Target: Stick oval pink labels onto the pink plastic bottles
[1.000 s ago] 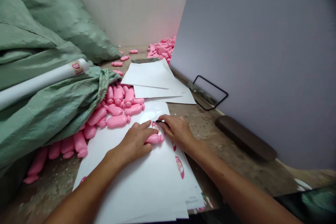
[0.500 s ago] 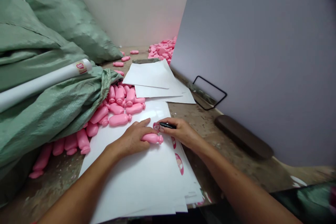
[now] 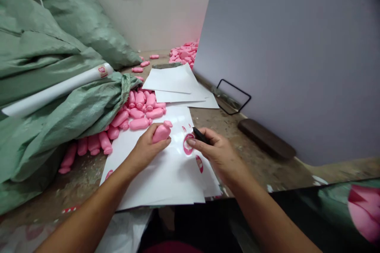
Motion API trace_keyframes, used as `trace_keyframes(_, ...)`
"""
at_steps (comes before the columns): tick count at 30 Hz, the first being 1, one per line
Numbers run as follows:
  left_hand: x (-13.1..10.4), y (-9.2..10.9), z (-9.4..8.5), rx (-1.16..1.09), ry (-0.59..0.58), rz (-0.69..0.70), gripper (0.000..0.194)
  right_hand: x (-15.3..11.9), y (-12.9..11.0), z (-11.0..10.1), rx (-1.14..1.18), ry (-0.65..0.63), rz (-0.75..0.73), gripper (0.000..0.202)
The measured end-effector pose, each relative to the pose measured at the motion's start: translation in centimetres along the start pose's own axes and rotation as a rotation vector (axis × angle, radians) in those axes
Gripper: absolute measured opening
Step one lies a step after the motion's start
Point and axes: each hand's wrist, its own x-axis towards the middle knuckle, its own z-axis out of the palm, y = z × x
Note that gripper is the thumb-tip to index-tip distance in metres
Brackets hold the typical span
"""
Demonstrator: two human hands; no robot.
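A small pink plastic bottle [image 3: 162,132] with a knobbed end is gripped in my left hand [image 3: 145,149], raised above the white sheets [image 3: 163,185]. Between the thumb and fingers of my right hand [image 3: 222,154] is an oval pink-and-white sticker [image 3: 188,149]. The same hand also holds a black pen-like tool [image 3: 200,135], its far end hidden by my fingers. The sticker and bottle are apart. Another oval sticker [image 3: 199,164] shows on the sheets below my right hand.
More pink bottles [image 3: 139,123] spill from a green sack [image 3: 89,99] at left, with a white roll [image 3: 59,89] across it. Loose papers [image 3: 172,79] lie ahead. A large grey panel [image 3: 267,55] with a black wire frame [image 3: 234,97] bounds the right, beside a brown elongated object [image 3: 266,138].
My left hand has lifted the bottle off the sheets and tilted it, knobbed end up. My right hand has moved slightly right with the sticker, now facing me more fully. The view has shifted.
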Motion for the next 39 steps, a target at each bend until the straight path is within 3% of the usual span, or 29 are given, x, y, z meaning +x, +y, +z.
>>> trace_keyframes(4,-5.7,0.5,1.5,-0.729,-0.087,-0.327,0.049,-3.6,-0.2,1.6,0.019,-0.084,0.063,0.044)
trace_keyframes(7,-8.7,0.1,2.7,-0.991,-0.073,-0.424,0.035,-5.5,0.0,2.9,0.012,-0.119,0.078,0.041)
trace_keyframes(11,-10.4,-0.5,3.3,-1.176,-0.038,-0.445,0.031,-7.1,0.2,4.2,-0.072,-0.142,0.071,0.036)
trace_keyframes(21,-11.0,-0.6,4.0,-1.094,-0.013,-0.392,0.057,-7.8,0.3,5.5,-0.102,-0.159,0.053,0.032)
trace_keyframes(25,-11.1,-0.5,3.6,-0.982,0.105,-0.338,0.051,-7.6,0.2,5.1,-0.182,-0.130,-0.027,0.029)
trace_keyframes(30,-11.3,-0.9,2.9,-0.685,0.224,-0.302,0.052,-7.5,0.5,4.7,-0.247,-0.161,-0.081,0.025)
trace_keyframes(34,-11.3,-1.3,3.0,-0.520,0.299,-0.248,0.046,-7.7,1.0,4.3,-0.500,-0.068,-0.210,0.025)
trace_keyframes(36,-11.3,-1.2,3.0,-0.533,0.332,-0.248,0.047,-7.6,1.0,3.9,-0.568,-0.008,-0.239,0.026)
trace_keyframes(39,-11.3,-0.8,3.0,-0.661,0.318,-0.293,0.049,-7.4,0.7,3.4,-0.445,-0.020,-0.162,0.021)
